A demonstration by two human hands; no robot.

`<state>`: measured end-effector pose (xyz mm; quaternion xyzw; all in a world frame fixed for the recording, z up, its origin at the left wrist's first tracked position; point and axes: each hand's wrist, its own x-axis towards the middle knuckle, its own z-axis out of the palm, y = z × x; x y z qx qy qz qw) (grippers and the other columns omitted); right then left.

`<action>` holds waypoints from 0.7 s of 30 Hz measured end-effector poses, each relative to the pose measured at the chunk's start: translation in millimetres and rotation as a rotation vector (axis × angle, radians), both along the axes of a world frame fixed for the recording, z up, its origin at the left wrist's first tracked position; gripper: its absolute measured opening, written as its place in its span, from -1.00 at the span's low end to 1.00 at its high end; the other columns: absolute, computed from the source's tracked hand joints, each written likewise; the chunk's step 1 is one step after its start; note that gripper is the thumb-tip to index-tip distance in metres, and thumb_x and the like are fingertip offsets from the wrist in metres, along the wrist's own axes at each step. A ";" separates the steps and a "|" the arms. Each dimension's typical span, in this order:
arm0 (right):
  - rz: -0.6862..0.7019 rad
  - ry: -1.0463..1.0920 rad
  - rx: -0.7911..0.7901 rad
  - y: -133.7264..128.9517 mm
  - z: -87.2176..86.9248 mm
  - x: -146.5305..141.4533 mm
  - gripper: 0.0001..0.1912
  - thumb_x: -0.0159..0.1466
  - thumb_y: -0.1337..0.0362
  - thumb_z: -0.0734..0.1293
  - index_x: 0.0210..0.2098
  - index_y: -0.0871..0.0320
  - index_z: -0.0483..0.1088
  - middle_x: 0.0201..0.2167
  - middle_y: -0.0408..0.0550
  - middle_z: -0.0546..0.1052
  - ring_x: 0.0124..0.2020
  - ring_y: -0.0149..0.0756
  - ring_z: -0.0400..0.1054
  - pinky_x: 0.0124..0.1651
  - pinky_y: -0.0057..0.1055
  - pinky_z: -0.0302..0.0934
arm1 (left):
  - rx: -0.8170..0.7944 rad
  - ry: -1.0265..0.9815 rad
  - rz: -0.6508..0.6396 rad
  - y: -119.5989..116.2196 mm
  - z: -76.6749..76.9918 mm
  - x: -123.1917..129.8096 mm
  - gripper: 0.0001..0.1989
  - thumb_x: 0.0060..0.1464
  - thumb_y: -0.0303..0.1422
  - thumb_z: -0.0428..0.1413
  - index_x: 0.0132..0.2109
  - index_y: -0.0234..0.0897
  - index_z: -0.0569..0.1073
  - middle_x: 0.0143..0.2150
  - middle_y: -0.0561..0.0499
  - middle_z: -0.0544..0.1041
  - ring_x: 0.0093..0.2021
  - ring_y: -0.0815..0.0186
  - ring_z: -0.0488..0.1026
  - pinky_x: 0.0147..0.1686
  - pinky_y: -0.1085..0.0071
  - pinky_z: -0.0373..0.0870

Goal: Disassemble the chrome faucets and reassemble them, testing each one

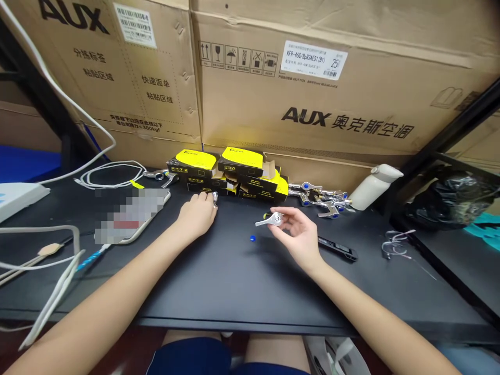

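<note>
My right hand [299,237] holds a chrome tap handle [275,219] between thumb and fingers, a little above the black table. The handle's lever points left, and its round hub faces me with a hole in the middle. On the table just below it lies a small round blue cap [252,238]. My left hand [198,216] is closed near the boxes, back of the hand up. A shiny metal part [215,198] shows at its fingertips; the rest of that part is hidden by the fingers.
Black-and-yellow boxes [252,165] are stacked at the back. Chrome taps with blue caps [324,200] lie piled beside a white bottle [375,186]. A black utility knife [338,249] is behind my right wrist. A phone [133,216] and cables [113,174] lie left; large cartons [250,104] stand behind.
</note>
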<state>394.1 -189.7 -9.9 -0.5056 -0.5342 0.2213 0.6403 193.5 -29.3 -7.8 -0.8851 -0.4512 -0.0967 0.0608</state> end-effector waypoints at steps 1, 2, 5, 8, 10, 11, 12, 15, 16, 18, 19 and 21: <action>-0.003 -0.004 0.001 0.1 -0.2 0.1 -0.67 0.13 0.33 0.45 -0.09 0.12 0.45 -0.27 -0.05 0.51 -0.29 -0.32 0.39 -0.17 -0.31 0.37 | 0.005 0.000 0.001 -0.6 -0.7 0.1 -0.63 0.22 -0.31 -0.11 0.03 -0.46 0.41 -0.06 -0.38 0.46 -0.05 -0.10 0.42 -0.23 0.11 0.45; -0.002 -0.003 0.001 0.2 -0.4 0.2 -0.67 0.13 0.33 0.45 -0.09 0.12 0.45 -0.28 -0.06 0.50 -0.30 -0.33 0.38 -0.17 -0.32 0.37 | 0.011 0.000 0.001 -1.1 -1.3 0.1 -0.63 0.22 -0.32 -0.11 0.02 -0.46 0.41 -0.06 -0.39 0.47 -0.05 -0.10 0.41 -0.23 0.10 0.44; 0.011 0.016 0.001 0.5 -0.2 0.6 -0.66 0.13 0.35 0.44 -0.08 0.12 0.44 -0.27 -0.06 0.48 -0.30 -0.34 0.39 -0.18 -0.34 0.38 | 0.036 -0.006 0.000 -2.6 -0.7 -0.4 -0.63 0.20 -0.33 -0.09 0.00 -0.51 0.42 -0.09 -0.41 0.48 -0.05 -0.14 0.40 -0.19 0.04 0.41; 0.040 0.054 -0.007 1.3 -0.1 0.8 -0.67 0.13 0.35 0.45 -0.10 0.12 0.45 -0.27 -0.06 0.50 -0.27 -0.33 0.43 -0.18 -0.34 0.39 | 0.087 -0.033 -0.013 -7.3 4.6 0.7 -0.59 0.22 -0.29 -0.06 0.05 -0.53 0.40 -0.03 -0.42 0.47 0.03 -0.18 0.36 -0.04 -0.04 0.31; 0.080 0.119 -0.037 2.6 -1.0 0.8 -0.67 0.11 0.33 0.48 -0.13 0.13 0.45 -0.28 -0.05 0.54 -0.25 -0.29 0.47 -0.15 -0.31 0.41 | 0.114 -0.138 -0.137 -14.9 9.1 4.1 -0.57 0.26 -0.26 -0.09 0.13 -0.47 0.36 0.08 -0.34 0.43 0.11 -0.09 0.32 0.10 0.02 0.22; 0.101 0.158 -0.059 3.5 -1.9 0.6 -0.66 0.09 0.31 0.49 -0.14 0.13 0.45 -0.28 -0.04 0.57 -0.24 -0.27 0.48 -0.13 -0.29 0.41 | 0.107 -0.218 -0.251 -20.2 10.7 6.6 -0.57 0.28 -0.25 -0.10 0.16 -0.41 0.33 0.13 -0.28 0.41 0.14 -0.02 0.31 0.14 0.08 0.19; 0.118 0.193 -0.082 4.3 -3.0 0.3 -0.65 0.07 0.29 0.50 -0.15 0.14 0.45 -0.28 -0.03 0.58 -0.24 -0.25 0.50 -0.12 -0.27 0.42 | 0.077 -0.314 -0.401 -26.2 11.5 9.6 -0.57 0.29 -0.23 -0.10 0.19 -0.37 0.30 0.14 -0.23 0.41 0.14 0.06 0.32 0.15 0.15 0.20; 0.139 0.246 -0.139 5.6 -6.3 -1.5 -0.61 0.02 0.26 0.53 -0.16 0.15 0.46 -0.27 -0.01 0.60 -0.24 -0.21 0.51 -0.09 -0.21 0.43 | -0.069 -0.435 -0.739 -44.2 7.9 19.5 -0.50 0.22 -0.12 0.02 0.20 -0.27 0.26 0.12 -0.18 0.44 0.09 0.10 0.37 0.08 0.21 0.27; 0.152 0.247 -0.153 5.6 -6.9 -2.1 -0.59 0.01 0.25 0.53 -0.15 0.16 0.47 -0.27 -0.01 0.60 -0.25 -0.21 0.52 -0.08 -0.19 0.43 | -0.099 -0.438 -0.771 -48.4 5.2 22.4 -0.49 0.20 -0.10 0.05 0.19 -0.27 0.26 0.08 -0.18 0.47 0.04 0.09 0.40 0.03 0.21 0.30; 0.216 0.232 -0.183 5.5 -6.0 -1.5 -0.57 0.03 0.24 0.52 -0.11 0.16 0.47 -0.23 0.01 0.60 -0.24 -0.20 0.52 -0.05 -0.16 0.42 | -0.130 -0.468 -0.755 -52.5 -0.3 26.3 -0.60 0.23 -0.16 0.02 0.12 -0.26 0.32 -0.01 -0.16 0.51 -0.05 0.11 0.44 -0.04 0.21 0.32; 0.256 0.213 -0.196 5.7 -4.5 0.5 -0.55 0.04 0.23 0.51 -0.08 0.16 0.47 -0.20 0.02 0.60 -0.22 -0.19 0.52 -0.03 -0.15 0.41 | -0.136 -0.485 -0.734 -52.5 -2.5 27.3 -0.66 0.25 -0.20 0.00 0.09 -0.26 0.34 -0.04 -0.14 0.53 -0.07 0.12 0.45 -0.05 0.22 0.32; 0.272 0.147 -0.200 7.3 0.6 10.3 -0.55 0.08 0.21 0.48 -0.04 0.16 0.45 -0.10 0.06 0.58 -0.16 -0.17 0.52 0.00 -0.15 0.40 | -0.141 -0.523 -0.690 -49.8 -5.2 27.5 -0.73 0.27 -0.24 -0.01 0.03 -0.24 0.36 -0.07 -0.12 0.54 -0.08 0.14 0.47 -0.06 0.22 0.32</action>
